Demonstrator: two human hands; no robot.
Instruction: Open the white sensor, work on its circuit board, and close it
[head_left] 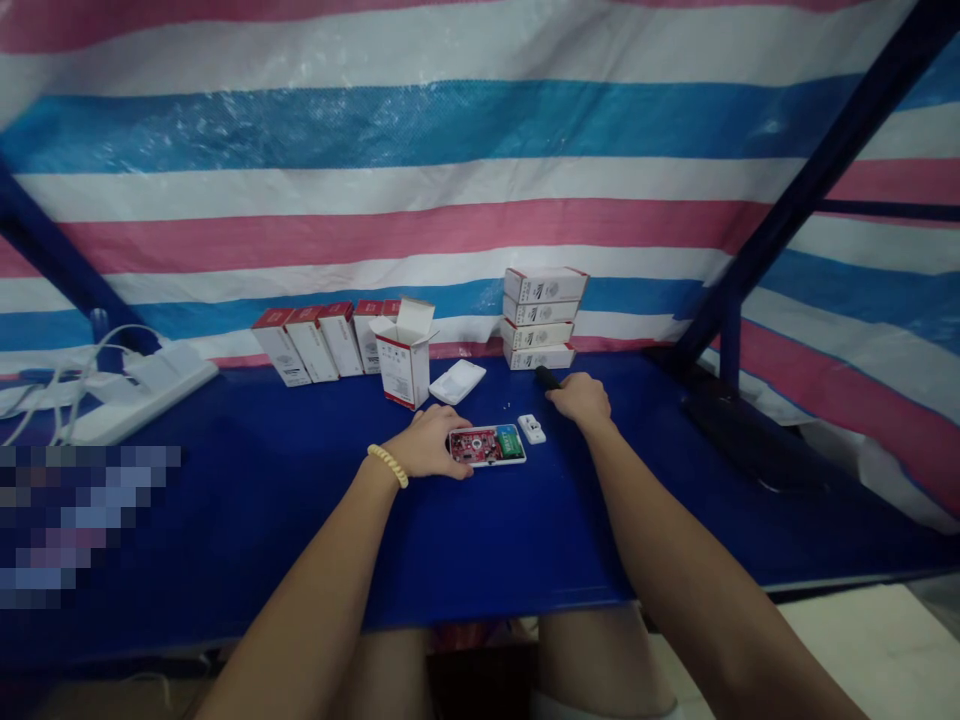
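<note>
My left hand (429, 442) grips the left end of an opened white device (487, 446), thumb below and fingers above. Inside its casing a red circuit board and a green part at the right end lie exposed. Over to the right, my right hand (582, 400) is closed around a black tool handle (547, 378); the tool's working end cannot be made out. Between the hands lies a small white plastic part (532, 429), with a few tiny specks (506, 406) behind it. A white cover (458, 381) rests on the table behind the device.
An open white box (403, 368) stands behind my left hand, beside a row of red-topped boxes (307, 345). Several boxes are stacked (541, 318) at the back. A power strip (142, 400) with cables lies left, a dark flat object (750, 440) right. Striped sheeting (420, 240) closes the rear.
</note>
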